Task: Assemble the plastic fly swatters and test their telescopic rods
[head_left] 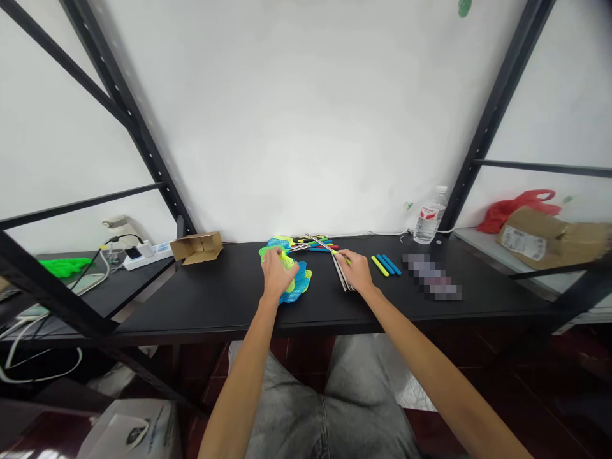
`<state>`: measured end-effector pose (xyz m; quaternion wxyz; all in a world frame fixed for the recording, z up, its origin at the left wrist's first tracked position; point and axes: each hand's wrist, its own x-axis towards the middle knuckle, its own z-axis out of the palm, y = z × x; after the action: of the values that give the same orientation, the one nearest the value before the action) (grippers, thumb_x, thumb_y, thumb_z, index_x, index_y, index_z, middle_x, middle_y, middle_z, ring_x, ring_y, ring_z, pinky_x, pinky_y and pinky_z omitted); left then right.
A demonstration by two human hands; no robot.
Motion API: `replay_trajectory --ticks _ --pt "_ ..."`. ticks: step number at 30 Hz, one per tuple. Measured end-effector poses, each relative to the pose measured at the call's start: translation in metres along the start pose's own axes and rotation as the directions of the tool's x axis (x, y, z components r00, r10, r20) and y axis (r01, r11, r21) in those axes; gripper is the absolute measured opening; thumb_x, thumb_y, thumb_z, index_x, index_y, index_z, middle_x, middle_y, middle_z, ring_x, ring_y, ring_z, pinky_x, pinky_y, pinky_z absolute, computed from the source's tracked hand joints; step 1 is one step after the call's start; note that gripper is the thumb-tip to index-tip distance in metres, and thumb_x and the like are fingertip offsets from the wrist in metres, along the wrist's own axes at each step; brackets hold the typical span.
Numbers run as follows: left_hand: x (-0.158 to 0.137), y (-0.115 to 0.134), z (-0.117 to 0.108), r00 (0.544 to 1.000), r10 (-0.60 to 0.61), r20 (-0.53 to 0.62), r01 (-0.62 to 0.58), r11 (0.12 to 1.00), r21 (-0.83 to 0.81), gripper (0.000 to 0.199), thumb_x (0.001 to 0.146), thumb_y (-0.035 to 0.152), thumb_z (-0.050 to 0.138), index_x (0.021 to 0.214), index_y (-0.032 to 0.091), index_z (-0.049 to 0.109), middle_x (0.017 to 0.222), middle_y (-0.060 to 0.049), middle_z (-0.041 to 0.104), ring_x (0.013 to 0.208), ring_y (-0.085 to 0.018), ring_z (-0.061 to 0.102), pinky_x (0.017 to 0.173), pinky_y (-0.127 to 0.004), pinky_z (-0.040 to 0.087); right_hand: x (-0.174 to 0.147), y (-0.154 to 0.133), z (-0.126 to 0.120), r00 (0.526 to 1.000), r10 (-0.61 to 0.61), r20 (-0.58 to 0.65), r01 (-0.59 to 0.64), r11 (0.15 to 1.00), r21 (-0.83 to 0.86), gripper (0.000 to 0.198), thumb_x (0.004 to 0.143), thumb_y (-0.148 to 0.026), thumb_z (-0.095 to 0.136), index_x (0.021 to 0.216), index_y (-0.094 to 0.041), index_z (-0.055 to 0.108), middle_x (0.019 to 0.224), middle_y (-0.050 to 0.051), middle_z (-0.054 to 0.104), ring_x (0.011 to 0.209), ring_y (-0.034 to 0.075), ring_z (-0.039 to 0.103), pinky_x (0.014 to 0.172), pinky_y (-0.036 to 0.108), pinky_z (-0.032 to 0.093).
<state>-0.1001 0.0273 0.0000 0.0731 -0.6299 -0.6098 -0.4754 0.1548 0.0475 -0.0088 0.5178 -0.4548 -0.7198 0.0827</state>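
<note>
My left hand (278, 275) is closed on a yellow-green fly swatter head (289, 284), a perforated plastic piece. Blue and yellow-green swatter heads (295, 294) lie stacked just beneath it on the black table. In my right hand (354, 270) is a thin metal rod (320, 242) with a yellow grip, its bare end slanting up and left. Several loose metal rods (340, 273) lie below that hand, partly covered by it. Behind both hands, fly swatters (279, 242) with colored handles rest near the wall. One yellow handle (380, 266) and two blue handles (388, 264) lie to the right.
An open cardboard box (197, 248) sits at the table's left. A water bottle (430, 215) stands at the back right, behind a blurred-out item (433, 277). Black metal posts (502, 95) frame both sides. On the left side table is a power strip (148, 254).
</note>
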Motion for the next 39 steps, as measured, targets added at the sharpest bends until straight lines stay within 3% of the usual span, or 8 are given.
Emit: replay_trajectory --ticks 6,13,21,26,30,33,39 --pt "-0.002 -0.001 -0.002 0.988 0.114 0.099 -0.113 0.993 -0.019 0.042 0.080 0.020 0.058 0.122 0.023 0.057 0.126 -0.008 0.062 0.122 -0.028 0.055 0.106 -0.044 0.040 0.000 -0.002 -0.002 1.000 -0.003 -0.002 0.003 1.000 0.010 0.038 0.097 -0.049 0.047 0.104 -0.024 0.075 0.097 0.005 0.076 0.089 0.025 0.070 0.076 0.030 0.047" --pt "-0.004 0.002 -0.008 0.953 0.207 0.221 -0.213 0.977 0.002 0.042 0.092 0.015 0.043 0.127 0.027 0.064 0.131 -0.003 0.065 0.110 -0.022 0.064 0.084 -0.031 0.052 0.000 -0.002 -0.001 1.000 -0.006 -0.011 0.006 1.000 0.015 0.036 0.097 -0.048 0.048 0.103 -0.025 0.075 0.096 0.005 0.076 0.088 0.025 0.070 0.074 0.031 0.046" --pt "-0.003 -0.005 -0.003 0.983 0.088 0.164 -0.111 0.985 0.134 0.034 0.094 0.024 0.050 0.124 0.028 0.067 0.118 -0.004 0.072 0.102 -0.024 0.067 0.078 -0.031 0.051 -0.001 -0.004 -0.002 0.999 -0.031 0.018 0.030 0.997 0.072 0.031 0.093 -0.046 0.053 0.100 -0.024 0.075 0.092 0.005 0.075 0.081 0.024 0.068 0.072 0.031 0.046" --pt "-0.003 -0.002 -0.005 0.987 0.148 0.063 -0.157 0.970 0.187 0.031 0.096 0.024 0.047 0.116 0.026 0.071 0.116 -0.006 0.072 0.102 -0.025 0.065 0.084 -0.034 0.047 -0.001 -0.004 -0.002 0.999 0.032 0.027 -0.037 0.978 0.207 0.031 0.088 -0.048 0.059 0.099 -0.022 0.072 0.075 0.003 0.068 0.067 0.019 0.060 0.063 0.028 0.043" --pt "-0.003 0.000 -0.007 0.986 0.164 -0.026 -0.155 0.964 0.218 0.031 0.097 0.021 0.044 0.111 0.025 0.072 0.112 -0.007 0.073 0.102 -0.024 0.064 0.088 -0.036 0.042 0.003 -0.005 -0.002 0.993 0.113 0.038 -0.118 0.885 0.451 0.029 0.082 -0.044 0.065 0.099 -0.021 0.068 0.073 0.001 0.065 0.069 0.017 0.059 0.065 0.028 0.045" --pt "-0.003 -0.002 -0.006 0.987 0.157 -0.046 -0.143 0.964 0.223 0.031 0.096 0.020 0.045 0.108 0.026 0.074 0.110 -0.006 0.073 0.101 -0.024 0.063 0.088 -0.037 0.040 0.006 -0.006 -0.003 0.975 0.186 0.117 -0.219 0.769 0.600 0.030 0.077 -0.045 0.070 0.094 -0.020 0.066 0.074 0.001 0.067 0.059 0.013 0.054 0.054 0.026 0.041" --pt "-0.003 -0.004 -0.007 0.994 0.101 -0.045 -0.090 0.974 0.207 0.034 0.097 0.022 0.044 0.107 0.028 0.076 0.111 -0.007 0.072 0.103 -0.027 0.060 0.089 -0.041 0.038 0.010 -0.002 -0.003 0.947 0.282 0.154 -0.299 0.599 0.743 0.038 0.073 -0.052 0.073 0.091 -0.019 0.070 0.072 0.003 0.068 0.046 0.008 0.041 0.041 0.023 0.027"
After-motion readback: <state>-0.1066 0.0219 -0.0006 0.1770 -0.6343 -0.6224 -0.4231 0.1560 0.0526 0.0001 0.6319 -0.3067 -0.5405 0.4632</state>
